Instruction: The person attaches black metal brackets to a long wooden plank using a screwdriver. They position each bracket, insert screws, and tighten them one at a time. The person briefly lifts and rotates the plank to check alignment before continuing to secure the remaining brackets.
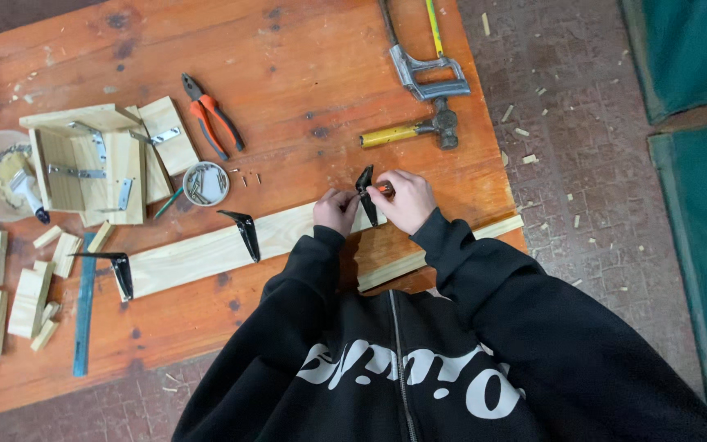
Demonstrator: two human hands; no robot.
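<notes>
A long pale wooden plank [198, 255] lies across the orange table. Two black angle brackets [247, 232] [119, 270] stand on it at the middle and left end. At its right end my left hand [335, 211] steadies a third black bracket [365, 193] against the plank. My right hand [407, 201] holds an orange-handled tool [383, 189], likely a screwdriver, pressed at that bracket. Both black sleeves reach up from the lower frame.
A yellow-handled hammer [411, 130], a hacksaw [423, 61] and orange pliers [210, 115] lie behind. A small tin of screws [204, 182], a wooden box assembly with metal brackets [96, 164], loose wood blocks [26, 295], a blue ruler [84, 307] sit left. The table edge [493, 164] drops to floor at right.
</notes>
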